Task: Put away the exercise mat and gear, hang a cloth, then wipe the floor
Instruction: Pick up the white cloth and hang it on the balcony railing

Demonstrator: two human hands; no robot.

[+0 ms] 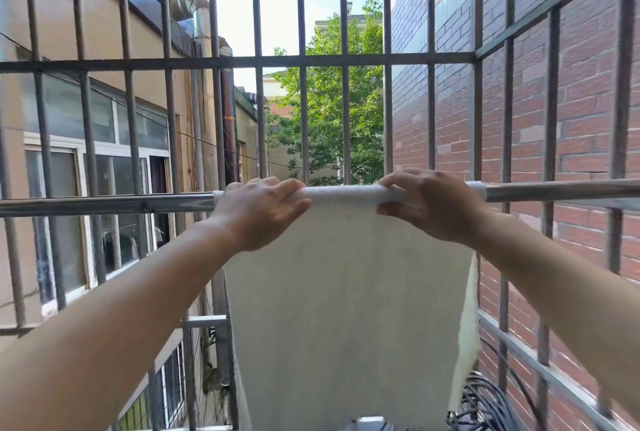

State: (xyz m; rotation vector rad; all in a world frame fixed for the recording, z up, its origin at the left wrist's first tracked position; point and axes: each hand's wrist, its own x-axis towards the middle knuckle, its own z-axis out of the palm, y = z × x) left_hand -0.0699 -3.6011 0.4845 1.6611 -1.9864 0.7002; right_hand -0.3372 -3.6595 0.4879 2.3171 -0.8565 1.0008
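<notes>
A white cloth (346,292) hangs draped over a shiny metal rail (104,204) that runs across a barred window cage. The cloth's near side falls straight down toward the bottom of the view. My left hand (258,214) lies over the rail at the cloth's left top edge, fingers curled over the fold. My right hand (427,205) pinches the cloth at its right top part, fingers above the rail and thumb below.
Vertical and horizontal iron bars (301,60) enclose the space on all sides. A red brick wall (571,119) stands at the right, a tan building with windows (114,188) at the left. Black coiled cables (485,403) lie at the lower right.
</notes>
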